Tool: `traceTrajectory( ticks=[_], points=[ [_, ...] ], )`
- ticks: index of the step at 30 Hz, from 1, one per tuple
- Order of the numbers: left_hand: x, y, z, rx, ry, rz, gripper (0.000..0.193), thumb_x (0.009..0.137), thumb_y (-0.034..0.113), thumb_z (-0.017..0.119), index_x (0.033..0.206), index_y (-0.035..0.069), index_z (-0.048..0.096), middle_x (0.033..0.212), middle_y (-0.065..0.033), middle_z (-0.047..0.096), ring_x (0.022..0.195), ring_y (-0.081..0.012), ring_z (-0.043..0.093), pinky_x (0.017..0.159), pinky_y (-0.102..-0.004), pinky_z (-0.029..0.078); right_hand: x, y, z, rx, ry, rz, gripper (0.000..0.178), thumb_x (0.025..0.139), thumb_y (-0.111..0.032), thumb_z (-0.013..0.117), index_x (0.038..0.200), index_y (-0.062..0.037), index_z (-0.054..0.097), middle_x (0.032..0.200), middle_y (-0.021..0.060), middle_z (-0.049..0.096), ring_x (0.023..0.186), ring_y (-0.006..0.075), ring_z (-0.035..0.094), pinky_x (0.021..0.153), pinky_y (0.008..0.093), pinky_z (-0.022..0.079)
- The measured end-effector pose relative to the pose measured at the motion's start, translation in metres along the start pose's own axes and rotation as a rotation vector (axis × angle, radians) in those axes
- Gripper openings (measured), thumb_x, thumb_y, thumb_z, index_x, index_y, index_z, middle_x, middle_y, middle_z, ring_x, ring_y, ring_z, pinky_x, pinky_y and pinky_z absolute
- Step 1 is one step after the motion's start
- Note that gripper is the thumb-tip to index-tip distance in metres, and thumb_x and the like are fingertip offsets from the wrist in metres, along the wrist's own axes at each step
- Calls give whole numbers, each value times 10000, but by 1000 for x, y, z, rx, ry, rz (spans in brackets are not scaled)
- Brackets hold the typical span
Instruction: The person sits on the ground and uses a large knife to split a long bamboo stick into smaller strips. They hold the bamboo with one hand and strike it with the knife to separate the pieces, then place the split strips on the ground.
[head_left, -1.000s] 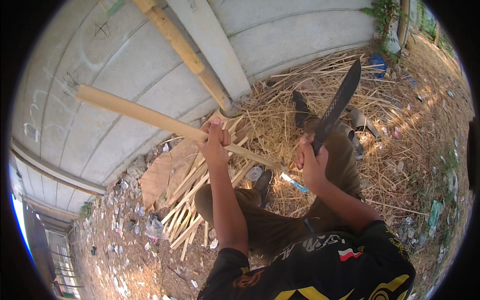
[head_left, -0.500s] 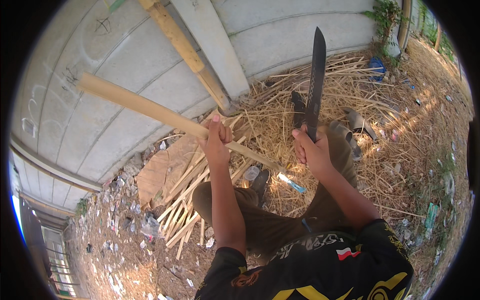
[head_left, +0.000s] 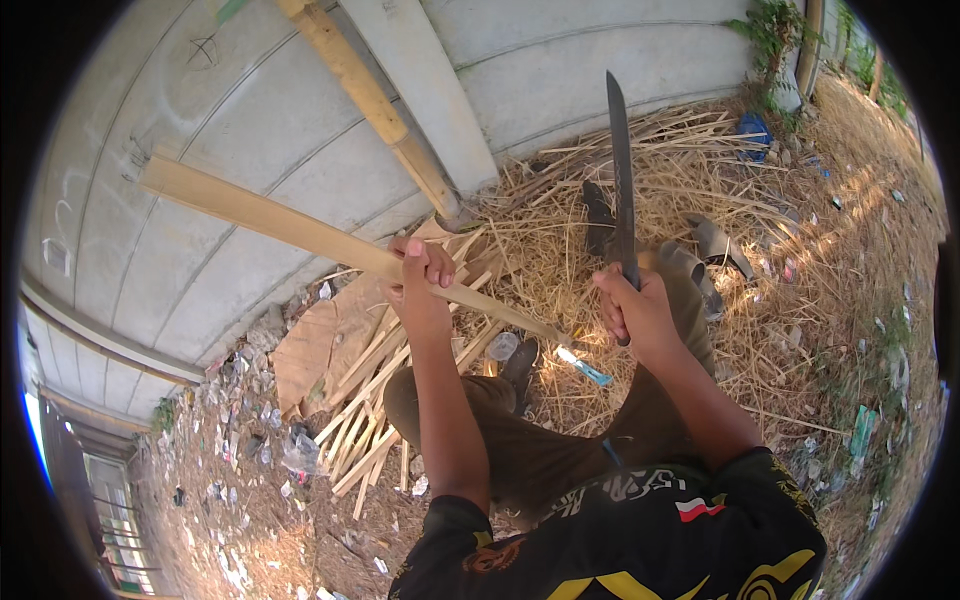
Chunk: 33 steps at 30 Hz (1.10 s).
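Note:
My left hand [head_left: 425,275] is closed around a long split bamboo strip [head_left: 270,217]. The strip slants from the upper left, in front of the wall, down to the straw by my foot. In my right hand [head_left: 632,305] is a machete [head_left: 622,170] with a dark blade, gripped by its handle and pointing up. The blade stands apart from the bamboo. Below and behind my left hand lies a pile of split bamboo strips [head_left: 365,425], partly on a flat brown sheet [head_left: 315,350]. A dark sheath-like piece [head_left: 598,215] rests on the straw behind the machete.
A pale panel wall [head_left: 570,60] rises ahead, with a bamboo pole [head_left: 365,105] leaning on it. Shavings and thin strips [head_left: 540,235] cover the ground. A light-blue wrapper [head_left: 585,367], a clear cup [head_left: 503,346], curved bamboo offcuts [head_left: 718,245] and a blue plastic item [head_left: 753,138] lie about.
The machete has turned, its tip shifting left and a little lower, with the blade now seen more edge-on. My left hand has rotated on the bamboo strip, whose upper end moved slightly left.

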<state>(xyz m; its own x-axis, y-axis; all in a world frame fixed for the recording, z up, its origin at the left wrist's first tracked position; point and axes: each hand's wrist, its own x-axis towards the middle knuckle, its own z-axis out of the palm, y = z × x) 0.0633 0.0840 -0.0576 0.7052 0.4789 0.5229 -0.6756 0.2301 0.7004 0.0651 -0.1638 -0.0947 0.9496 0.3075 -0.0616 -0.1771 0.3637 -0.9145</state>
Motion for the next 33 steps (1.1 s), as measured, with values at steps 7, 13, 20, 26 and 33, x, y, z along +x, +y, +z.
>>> traceTrajectory(
  ticks=[7, 13, 20, 26, 33],
  points=[
    [-8, 16, 3, -19, 78, 28, 546, 960, 609, 469, 752, 112, 378, 536, 17, 244, 440, -99, 225, 414, -259, 179, -49, 141, -25, 178, -164, 691, 310, 906, -139, 616, 658, -110, 432, 478, -25, 374, 347, 106, 354, 354, 294, 269],
    [-13, 14, 3, 36, 68, 54, 578, 950, 637, 460, 738, 108, 365, 535, 20, 229, 432, -92, 180, 402, -262, 146, -17, 57, -16, -420, -104, 358, 243, 885, -210, 659, 725, -52, 565, 488, -23, 453, 373, 83, 431, 363, 279, 334],
    [-10, 16, 6, 44, 67, 48, 600, 937, 656, 467, 730, 103, 359, 546, 22, 235, 444, -90, 212, 415, -251, 169, -19, 10, 18, 295, 125, -366, 306, 969, -137, 578, 705, -122, 422, 507, -32, 408, 378, 69, 362, 387, 247, 298],
    [-8, 16, 2, 73, 152, 60, 593, 952, 639, 463, 729, 101, 351, 551, 18, 231, 447, -90, 205, 425, -252, 175, -57, 118, -4, -226, -141, 882, 192, 894, -202, 636, 846, -30, 568, 510, -21, 402, 376, 90, 376, 361, 279, 297],
    [-4, 21, -12, 58, 214, 50, 590, 952, 634, 474, 724, 103, 352, 557, 17, 240, 451, -96, 207, 430, -252, 173, -31, -23, 32, 80, -174, 43, 267, 968, -164, 575, 728, -108, 472, 525, -39, 427, 395, 65, 385, 387, 245, 322]
  ],
)
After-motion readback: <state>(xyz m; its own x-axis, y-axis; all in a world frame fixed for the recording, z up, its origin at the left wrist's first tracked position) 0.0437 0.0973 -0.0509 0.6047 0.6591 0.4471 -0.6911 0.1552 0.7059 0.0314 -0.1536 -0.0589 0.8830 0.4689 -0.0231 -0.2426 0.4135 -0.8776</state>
